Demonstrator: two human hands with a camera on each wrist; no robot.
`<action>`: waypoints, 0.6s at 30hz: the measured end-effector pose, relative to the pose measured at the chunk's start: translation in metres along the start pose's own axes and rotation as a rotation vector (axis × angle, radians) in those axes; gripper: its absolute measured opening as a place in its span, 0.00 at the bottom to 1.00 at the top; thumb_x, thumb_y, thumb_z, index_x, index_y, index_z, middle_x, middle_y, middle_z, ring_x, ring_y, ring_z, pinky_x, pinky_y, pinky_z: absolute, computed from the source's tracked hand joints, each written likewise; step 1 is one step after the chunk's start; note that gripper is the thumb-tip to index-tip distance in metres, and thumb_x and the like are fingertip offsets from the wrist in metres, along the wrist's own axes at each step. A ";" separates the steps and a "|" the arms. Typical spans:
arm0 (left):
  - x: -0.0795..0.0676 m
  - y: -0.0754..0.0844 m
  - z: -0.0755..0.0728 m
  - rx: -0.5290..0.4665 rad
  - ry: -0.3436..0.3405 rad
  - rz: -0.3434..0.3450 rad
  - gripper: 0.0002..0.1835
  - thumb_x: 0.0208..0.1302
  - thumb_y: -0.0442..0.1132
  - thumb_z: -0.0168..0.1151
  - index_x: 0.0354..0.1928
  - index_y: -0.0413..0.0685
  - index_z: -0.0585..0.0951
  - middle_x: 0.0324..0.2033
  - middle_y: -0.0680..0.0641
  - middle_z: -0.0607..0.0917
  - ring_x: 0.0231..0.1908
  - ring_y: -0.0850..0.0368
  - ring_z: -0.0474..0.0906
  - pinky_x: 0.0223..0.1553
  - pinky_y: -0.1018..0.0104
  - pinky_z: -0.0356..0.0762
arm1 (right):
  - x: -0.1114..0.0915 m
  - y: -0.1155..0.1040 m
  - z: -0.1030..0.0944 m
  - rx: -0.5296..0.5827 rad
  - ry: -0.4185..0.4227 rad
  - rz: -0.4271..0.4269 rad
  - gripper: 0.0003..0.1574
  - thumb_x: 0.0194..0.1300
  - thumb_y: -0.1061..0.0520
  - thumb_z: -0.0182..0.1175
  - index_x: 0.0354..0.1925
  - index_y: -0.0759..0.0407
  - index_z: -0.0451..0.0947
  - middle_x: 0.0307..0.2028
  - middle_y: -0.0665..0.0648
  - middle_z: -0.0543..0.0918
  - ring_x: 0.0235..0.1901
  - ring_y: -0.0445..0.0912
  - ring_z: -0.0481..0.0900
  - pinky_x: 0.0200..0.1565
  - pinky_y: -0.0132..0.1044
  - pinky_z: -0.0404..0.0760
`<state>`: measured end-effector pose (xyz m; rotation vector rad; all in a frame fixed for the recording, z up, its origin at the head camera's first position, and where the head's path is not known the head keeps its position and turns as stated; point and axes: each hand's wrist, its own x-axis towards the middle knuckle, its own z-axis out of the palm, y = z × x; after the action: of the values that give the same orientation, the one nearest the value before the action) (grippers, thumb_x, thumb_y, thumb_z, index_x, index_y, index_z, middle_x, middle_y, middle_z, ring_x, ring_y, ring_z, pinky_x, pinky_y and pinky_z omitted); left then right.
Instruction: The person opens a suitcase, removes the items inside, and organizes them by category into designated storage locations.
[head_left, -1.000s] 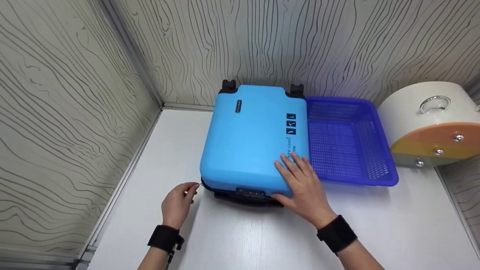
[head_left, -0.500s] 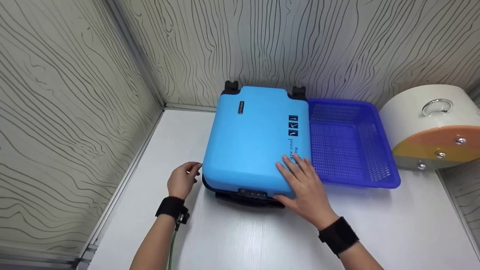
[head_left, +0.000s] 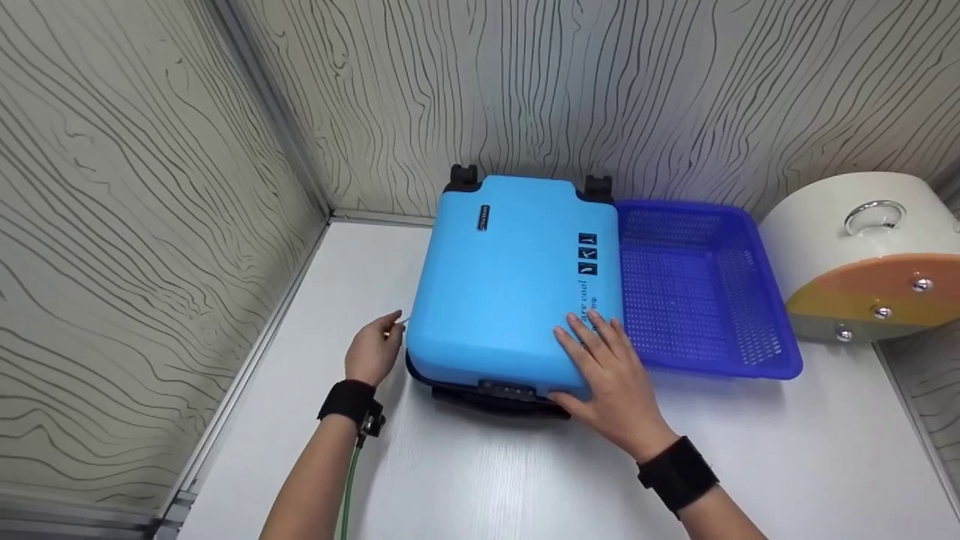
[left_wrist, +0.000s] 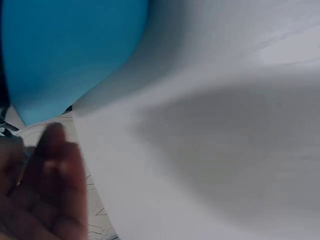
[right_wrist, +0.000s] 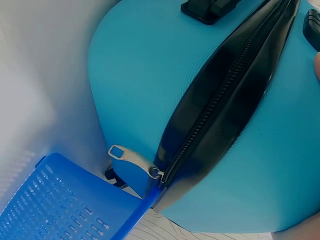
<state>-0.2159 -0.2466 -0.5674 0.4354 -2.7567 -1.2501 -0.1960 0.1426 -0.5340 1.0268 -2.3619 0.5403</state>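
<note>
A light-blue hard-shell suitcase [head_left: 517, 262] lies flat, its wheels toward the back wall. At its left side my left hand [head_left: 371, 352] pinches a small pale zipper pull [head_left: 405, 321], partly hidden by the fingers. In the left wrist view that hand [left_wrist: 47, 185] is blurred beside the suitcase's blue shell [left_wrist: 70, 55]. My right hand [head_left: 615, 382] rests with spread fingers on the lid's near right corner, thumb at the front edge near the combination lock [head_left: 507, 390]. The right wrist view shows the closed black zipper [right_wrist: 215, 105] and another metal zipper pull [right_wrist: 132, 158] by the basket.
A blue perforated plastic basket [head_left: 784, 364] stands close against the suitcase's right side. Farther right is a cream rounded box [head_left: 817, 214] with a coloured front and silver knobs. Patterned walls [head_left: 540, 90] bound the white table [head_left: 480, 480] at the left and back.
My left hand has moved from the suitcase's near left corner away along its left side, toward the back. The right hand keeps its place on the lid.
</note>
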 end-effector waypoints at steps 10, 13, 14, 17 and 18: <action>-0.009 0.056 -0.018 -0.311 -0.111 0.109 0.46 0.74 0.69 0.48 0.82 0.50 0.52 0.79 0.44 0.55 0.78 0.46 0.48 0.74 0.45 0.51 | 0.000 0.001 0.000 0.007 0.025 -0.001 0.60 0.54 0.35 0.75 0.77 0.57 0.64 0.75 0.61 0.65 0.75 0.63 0.57 0.75 0.58 0.47; -0.008 0.070 -0.015 -0.328 -0.220 0.150 0.53 0.69 0.72 0.53 0.83 0.56 0.43 0.81 0.45 0.48 0.78 0.44 0.46 0.73 0.40 0.51 | 0.001 0.000 0.001 0.050 0.068 0.004 0.51 0.66 0.33 0.65 0.76 0.58 0.65 0.75 0.62 0.65 0.74 0.64 0.58 0.75 0.58 0.47; -0.008 0.072 -0.013 -0.328 -0.249 0.145 0.54 0.68 0.72 0.55 0.83 0.58 0.41 0.81 0.44 0.47 0.78 0.42 0.47 0.72 0.38 0.53 | 0.001 -0.001 0.001 0.077 0.079 0.015 0.48 0.70 0.33 0.60 0.76 0.59 0.65 0.75 0.62 0.65 0.74 0.64 0.57 0.75 0.59 0.47; -0.009 0.073 -0.009 -0.361 -0.311 0.110 0.56 0.67 0.68 0.61 0.83 0.61 0.38 0.81 0.42 0.45 0.76 0.37 0.50 0.68 0.34 0.58 | -0.003 -0.005 0.001 0.228 0.087 0.155 0.42 0.77 0.40 0.54 0.78 0.58 0.60 0.78 0.62 0.57 0.77 0.63 0.51 0.74 0.61 0.43; -0.009 0.072 -0.008 -0.382 -0.323 0.094 0.57 0.66 0.66 0.63 0.83 0.62 0.38 0.81 0.42 0.45 0.76 0.36 0.52 0.67 0.33 0.59 | -0.005 -0.007 0.000 0.304 0.084 0.242 0.42 0.78 0.43 0.54 0.80 0.57 0.57 0.80 0.61 0.53 0.78 0.62 0.48 0.74 0.62 0.42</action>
<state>-0.2217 -0.2043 -0.5079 0.0733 -2.6354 -1.9121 -0.1881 0.1406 -0.5361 0.8247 -2.3899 1.0391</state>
